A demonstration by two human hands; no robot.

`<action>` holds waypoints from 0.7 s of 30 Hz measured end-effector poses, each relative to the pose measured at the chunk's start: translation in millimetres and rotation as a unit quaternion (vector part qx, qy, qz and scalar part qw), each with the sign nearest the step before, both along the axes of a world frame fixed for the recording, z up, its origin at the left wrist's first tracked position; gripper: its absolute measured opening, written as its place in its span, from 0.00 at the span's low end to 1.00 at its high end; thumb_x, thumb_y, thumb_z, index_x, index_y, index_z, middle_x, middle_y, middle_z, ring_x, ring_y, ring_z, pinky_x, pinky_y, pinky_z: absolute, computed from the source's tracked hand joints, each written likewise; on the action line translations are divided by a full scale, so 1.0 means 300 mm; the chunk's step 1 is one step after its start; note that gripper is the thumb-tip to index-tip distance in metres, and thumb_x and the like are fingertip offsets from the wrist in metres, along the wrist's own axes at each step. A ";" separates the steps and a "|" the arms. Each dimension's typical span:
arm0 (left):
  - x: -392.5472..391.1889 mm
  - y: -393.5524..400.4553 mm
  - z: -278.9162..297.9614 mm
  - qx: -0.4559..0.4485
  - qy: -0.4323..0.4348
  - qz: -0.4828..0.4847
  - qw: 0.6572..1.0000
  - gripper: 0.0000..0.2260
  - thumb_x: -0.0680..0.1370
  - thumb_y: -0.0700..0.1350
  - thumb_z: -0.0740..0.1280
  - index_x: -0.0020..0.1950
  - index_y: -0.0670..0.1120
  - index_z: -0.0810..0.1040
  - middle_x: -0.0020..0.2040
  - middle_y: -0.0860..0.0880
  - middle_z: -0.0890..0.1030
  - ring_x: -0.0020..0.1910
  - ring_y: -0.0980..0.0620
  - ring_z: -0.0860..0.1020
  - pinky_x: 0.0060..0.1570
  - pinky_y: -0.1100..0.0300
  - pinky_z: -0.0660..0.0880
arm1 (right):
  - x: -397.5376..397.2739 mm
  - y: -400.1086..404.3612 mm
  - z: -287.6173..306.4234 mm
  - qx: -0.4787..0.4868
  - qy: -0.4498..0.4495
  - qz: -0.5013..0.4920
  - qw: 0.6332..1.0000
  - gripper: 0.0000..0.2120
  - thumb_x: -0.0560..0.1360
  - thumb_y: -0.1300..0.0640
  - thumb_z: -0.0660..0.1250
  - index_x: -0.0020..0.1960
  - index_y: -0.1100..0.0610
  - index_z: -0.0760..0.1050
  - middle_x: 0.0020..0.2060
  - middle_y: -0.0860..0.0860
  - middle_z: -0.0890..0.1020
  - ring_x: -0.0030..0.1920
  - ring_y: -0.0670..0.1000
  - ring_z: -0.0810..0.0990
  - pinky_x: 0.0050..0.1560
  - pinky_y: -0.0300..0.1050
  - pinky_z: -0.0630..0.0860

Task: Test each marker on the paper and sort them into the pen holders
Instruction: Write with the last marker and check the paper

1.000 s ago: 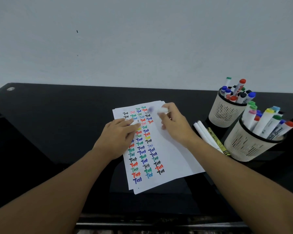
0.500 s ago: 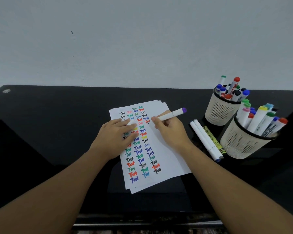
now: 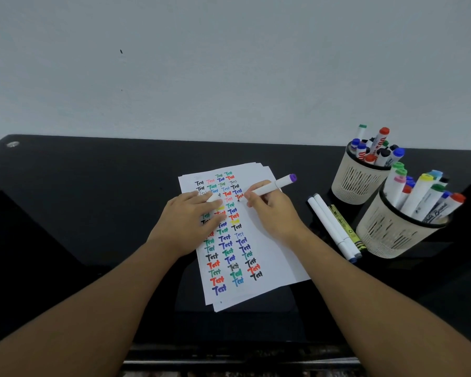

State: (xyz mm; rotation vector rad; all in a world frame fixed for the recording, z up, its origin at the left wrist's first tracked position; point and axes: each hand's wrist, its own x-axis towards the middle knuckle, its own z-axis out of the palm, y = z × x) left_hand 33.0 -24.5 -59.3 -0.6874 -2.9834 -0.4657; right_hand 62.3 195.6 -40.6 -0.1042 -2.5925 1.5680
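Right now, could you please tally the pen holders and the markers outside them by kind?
White markers lying on the table: 2
Yellow marker lying on the table: 1
Purple-ended marker in the right hand: 1
Pen holders: 2
Total: 6

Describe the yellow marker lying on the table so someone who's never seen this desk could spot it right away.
Start at the two cream pen holders on the right of the black table; take the nearer pen holder. Just left of its base three markers lie side by side. The yellow marker is closest to the holder, with black print, unlike the two white markers beside it.
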 end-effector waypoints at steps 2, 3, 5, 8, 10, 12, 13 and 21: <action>-0.001 -0.001 0.000 0.000 0.001 0.000 1.000 0.26 0.80 0.68 0.54 0.76 0.62 0.68 0.78 0.58 0.65 0.79 0.53 0.59 0.77 0.48 0.56 | -0.002 -0.002 0.000 -0.004 -0.006 0.000 1.000 0.06 0.84 0.49 0.64 0.52 0.50 0.78 0.47 0.45 0.83 0.51 0.48 0.82 0.59 0.56 0.80; -0.001 -0.001 0.000 -0.001 0.000 0.000 1.000 0.26 0.80 0.68 0.54 0.76 0.62 0.68 0.78 0.58 0.65 0.79 0.53 0.59 0.77 0.48 0.56 | -0.003 -0.002 -0.001 -0.006 -0.008 0.000 1.000 0.06 0.84 0.49 0.64 0.52 0.49 0.78 0.47 0.45 0.83 0.51 0.48 0.82 0.59 0.56 0.81; 0.000 0.000 0.001 -0.002 -0.002 0.000 1.000 0.26 0.80 0.68 0.54 0.77 0.62 0.68 0.78 0.58 0.65 0.79 0.53 0.59 0.77 0.48 0.55 | -0.002 -0.002 -0.003 -0.003 -0.010 0.000 1.000 0.06 0.84 0.50 0.65 0.52 0.49 0.78 0.47 0.45 0.83 0.51 0.48 0.82 0.59 0.55 0.80; 0.002 0.001 0.002 -0.001 -0.001 0.000 1.000 0.26 0.80 0.68 0.55 0.77 0.61 0.68 0.79 0.58 0.65 0.79 0.53 0.59 0.77 0.48 0.55 | 0.001 -0.001 -0.004 0.016 0.002 -0.008 1.000 0.06 0.84 0.50 0.64 0.52 0.51 0.78 0.46 0.45 0.83 0.50 0.47 0.81 0.54 0.49 0.79; 0.002 0.000 0.002 0.003 -0.002 -0.001 1.000 0.26 0.80 0.68 0.55 0.77 0.61 0.68 0.79 0.58 0.65 0.79 0.53 0.59 0.77 0.48 0.55 | 0.002 0.000 -0.003 0.023 0.008 -0.015 1.000 0.07 0.85 0.51 0.63 0.52 0.51 0.77 0.45 0.45 0.82 0.48 0.46 0.80 0.51 0.45 0.77; 0.002 -0.001 0.001 0.006 -0.002 0.001 1.000 0.26 0.80 0.68 0.55 0.76 0.61 0.68 0.78 0.58 0.65 0.79 0.53 0.60 0.77 0.47 0.56 | 0.001 0.001 -0.001 0.027 0.006 -0.013 1.000 0.07 0.85 0.50 0.63 0.52 0.51 0.77 0.45 0.45 0.82 0.48 0.46 0.80 0.52 0.47 0.78; 0.001 -0.001 0.000 0.008 -0.002 0.002 1.000 0.26 0.80 0.68 0.55 0.76 0.61 0.69 0.78 0.57 0.65 0.79 0.53 0.60 0.77 0.47 0.56 | 0.001 0.001 0.001 0.028 0.003 -0.010 1.000 0.07 0.85 0.50 0.62 0.53 0.51 0.77 0.45 0.45 0.82 0.49 0.47 0.80 0.54 0.49 0.79; -0.003 -0.002 -0.002 0.011 -0.002 0.000 1.000 0.26 0.80 0.68 0.55 0.76 0.61 0.69 0.78 0.58 0.66 0.79 0.53 0.60 0.77 0.46 0.57 | 0.014 0.008 0.003 0.017 -0.001 -0.007 1.000 0.07 0.85 0.48 0.62 0.53 0.50 0.75 0.45 0.49 0.82 0.50 0.50 0.81 0.57 0.54 0.80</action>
